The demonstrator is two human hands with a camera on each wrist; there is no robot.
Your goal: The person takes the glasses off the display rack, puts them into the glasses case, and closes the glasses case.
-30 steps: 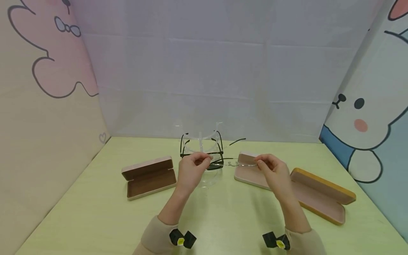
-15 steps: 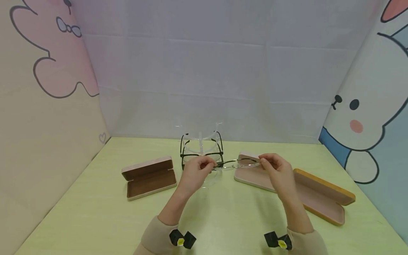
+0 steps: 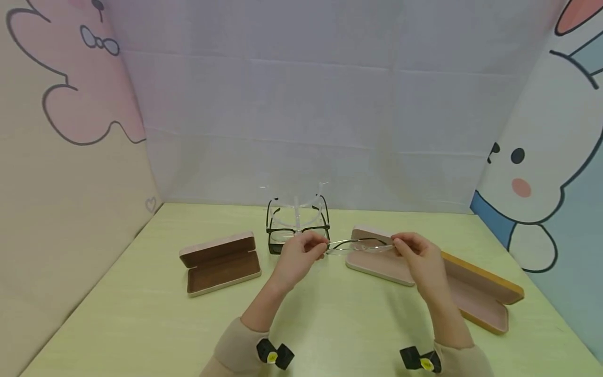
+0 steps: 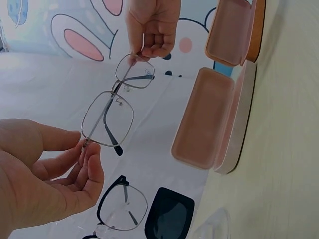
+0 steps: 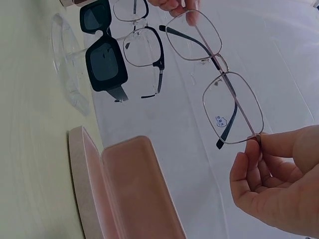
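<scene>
A pair of thin metal-rimmed eyeglasses (image 4: 107,118) hangs between my two hands above the table. My left hand (image 3: 301,259) pinches one end of the frame at the hinge, between thumb and fingertips. At the other end my right hand (image 3: 424,264) pinches the opposite hinge corner. Both temples lie folded across the lenses, their dark tips showing in the wrist views. A small blue mark (image 5: 221,121) is on one lens. Below and beyond the glasses, a pinkish-beige glasses case (image 4: 202,119) stands open, partly covered by my right hand in the head view.
A clear display stand (image 3: 297,209) at the back holds black-browed glasses (image 3: 281,230) and dark sunglasses (image 5: 105,59). A brown-lined case (image 3: 221,264) lies open at left. An orange-yellow case (image 3: 490,280) lies open at right, behind my right forearm.
Both hands have moved right with the glasses. A temple that stuck out toward the back a second ago now lies folded against the lenses.
</scene>
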